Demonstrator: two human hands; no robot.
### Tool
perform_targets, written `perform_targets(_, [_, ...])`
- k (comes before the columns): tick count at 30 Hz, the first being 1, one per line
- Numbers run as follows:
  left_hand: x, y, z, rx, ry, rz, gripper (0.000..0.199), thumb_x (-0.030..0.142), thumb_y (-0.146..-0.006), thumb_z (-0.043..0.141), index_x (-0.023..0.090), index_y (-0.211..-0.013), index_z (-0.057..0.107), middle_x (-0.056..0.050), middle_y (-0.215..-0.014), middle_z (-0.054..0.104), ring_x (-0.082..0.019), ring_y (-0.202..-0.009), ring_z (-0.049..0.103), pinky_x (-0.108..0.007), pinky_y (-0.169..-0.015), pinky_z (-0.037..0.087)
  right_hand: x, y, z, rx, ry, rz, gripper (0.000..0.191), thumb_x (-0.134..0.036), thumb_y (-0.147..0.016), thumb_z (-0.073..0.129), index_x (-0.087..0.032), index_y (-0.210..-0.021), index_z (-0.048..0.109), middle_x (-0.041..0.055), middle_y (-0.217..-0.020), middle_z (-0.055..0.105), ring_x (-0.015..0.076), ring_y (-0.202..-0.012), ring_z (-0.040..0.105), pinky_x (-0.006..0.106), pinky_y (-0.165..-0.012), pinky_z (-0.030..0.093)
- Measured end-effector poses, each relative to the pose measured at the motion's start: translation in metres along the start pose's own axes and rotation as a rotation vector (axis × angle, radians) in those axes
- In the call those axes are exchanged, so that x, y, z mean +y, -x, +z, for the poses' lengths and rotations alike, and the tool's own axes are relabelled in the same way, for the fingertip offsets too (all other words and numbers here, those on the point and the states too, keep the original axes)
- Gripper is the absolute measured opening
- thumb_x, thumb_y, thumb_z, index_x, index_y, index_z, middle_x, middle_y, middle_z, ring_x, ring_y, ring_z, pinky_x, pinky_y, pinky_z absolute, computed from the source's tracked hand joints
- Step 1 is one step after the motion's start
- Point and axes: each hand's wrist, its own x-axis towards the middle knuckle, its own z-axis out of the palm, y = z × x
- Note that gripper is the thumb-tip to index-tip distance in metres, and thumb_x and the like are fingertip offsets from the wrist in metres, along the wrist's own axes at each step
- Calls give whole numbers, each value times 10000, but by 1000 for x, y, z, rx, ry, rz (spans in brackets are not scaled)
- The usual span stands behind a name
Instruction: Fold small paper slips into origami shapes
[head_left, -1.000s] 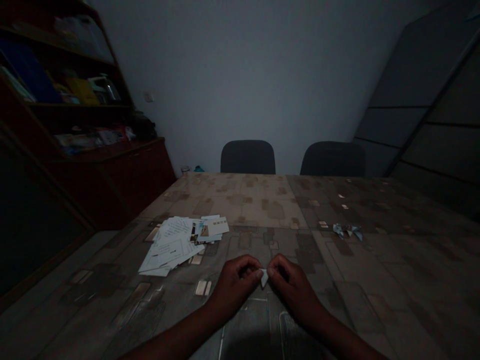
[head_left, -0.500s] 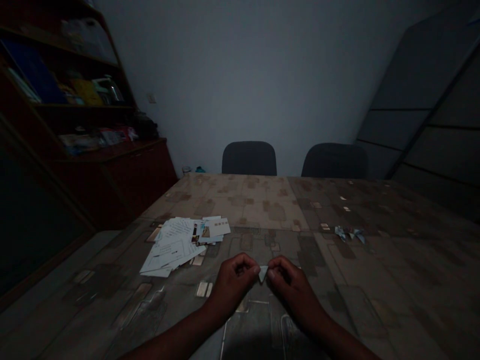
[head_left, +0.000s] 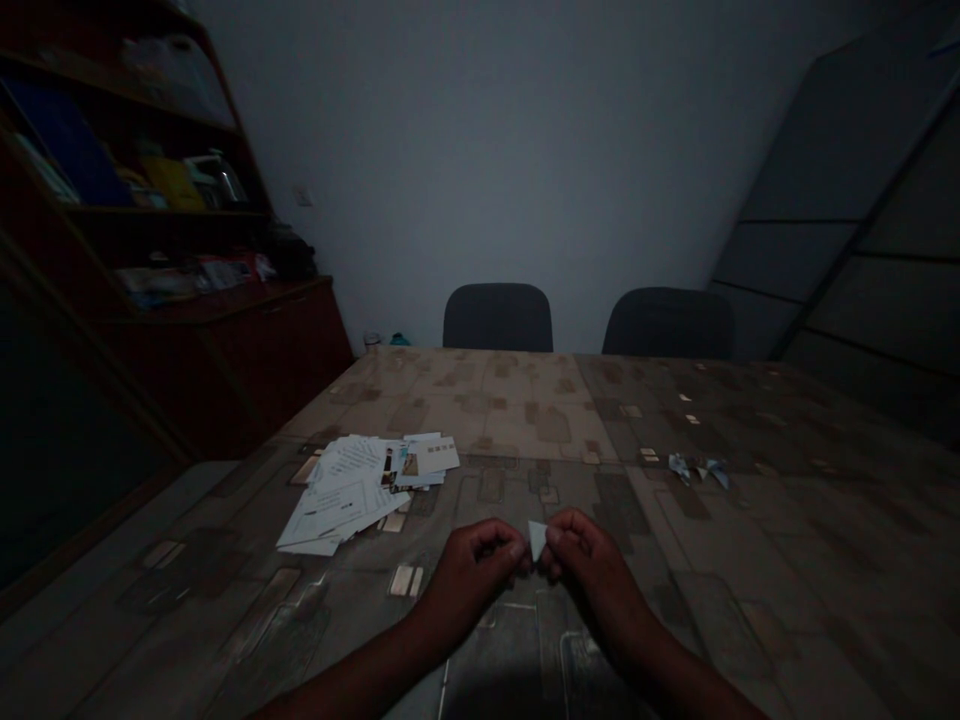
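Observation:
A small pale folded piece of paper (head_left: 537,538) is pinched between the thumb and fingers of my right hand (head_left: 589,560), above the near middle of the table. My left hand (head_left: 480,570) is closed just to the left of it, thumb against fingertips. Its fingertips are beside the paper's lower left edge; whether they touch it or hold anything is too small and dark to tell. To the left on the patterned tablecloth (head_left: 510,400) lies a spread pile of printed papers and cards (head_left: 337,505). Several small folded paper pieces (head_left: 699,470) sit together at the right.
Two dark chairs (head_left: 498,316) stand behind the table's far edge, against a pale wall. At the left is a dark red cabinet (head_left: 277,330) with loaded shelves. A grey panelled surface (head_left: 802,240) rises at the right.
The small paper has turned and now stands higher, at my right fingertips. My left fingertips have moved slightly down and right, away from its upper left corner.

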Motion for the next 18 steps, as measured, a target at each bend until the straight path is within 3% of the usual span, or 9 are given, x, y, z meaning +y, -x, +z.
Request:
perform_targets(5, [-4,2,1,24,-9,-35,245,375,-754,688,136,-710,655,-5,-631,610,-128,-586,513,-226,-572,377,-3,3,2,-7,-10,16,304,-463,-810,625,-186,-728,528,-18,-609,580,125,-565,484,250,-591,368])
perform_targets(10, [-3,0,-2,78,56,7,319,315,-704,743,147,-968,683,-12,-758,641,-136,-668,566,-221,-622,420,-10,3,4,-36,93,6,256,-401,-791,615,-194,-684,508,-54,-569,487,114,-544,430,239,-549,324])
perform_targets(14, [-2,0,-2,61,37,-10,202,271,-692,746,132,-823,683,0,-664,614,-118,-604,549,-208,-572,409,-16,4,4,-84,136,-19,246,-398,-807,592,-187,-702,524,-45,-609,488,122,-584,436,240,-562,329])
perform_targets(18, [1,1,1,133,97,-22,185,261,-685,748,147,-731,610,21,-594,593,-107,-538,544,-204,-531,417,-20,6,5,-109,162,-4,295,-448,-823,566,-174,-715,541,-39,-619,489,123,-592,426,242,-563,324])
